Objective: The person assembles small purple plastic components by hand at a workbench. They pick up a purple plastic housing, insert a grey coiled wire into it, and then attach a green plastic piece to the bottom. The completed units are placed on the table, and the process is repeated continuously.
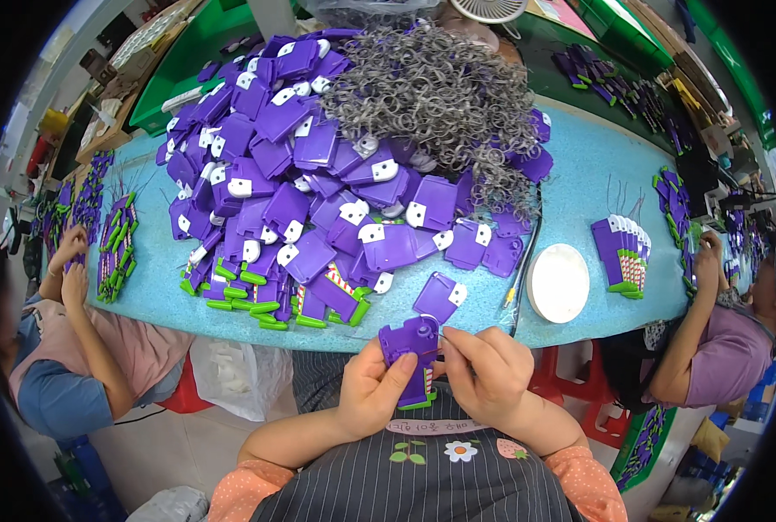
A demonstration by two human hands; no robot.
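Note:
My left hand (368,387) is closed round a purple plastic casing (396,337) with a green end and a red-and-white striped strip, held just off the table's near edge. The thumb presses on its face. At the casing's upper right, my right hand (490,370) pinches the end of a thin grey wire (433,324), which curves over the casing's top. How the wire is seated inside cannot be made out. Just beyond my hands, a purple cover (439,297) with a white tip lies on the table.
A heap of purple covers (270,152) fills the blue table's (579,191) left middle, beside a tangle of grey wires (431,96). Nearer lie green-ended casings (331,297). To the right are a round white lid (558,283) and a row of assembled pieces (621,254). Co-workers sit at both sides.

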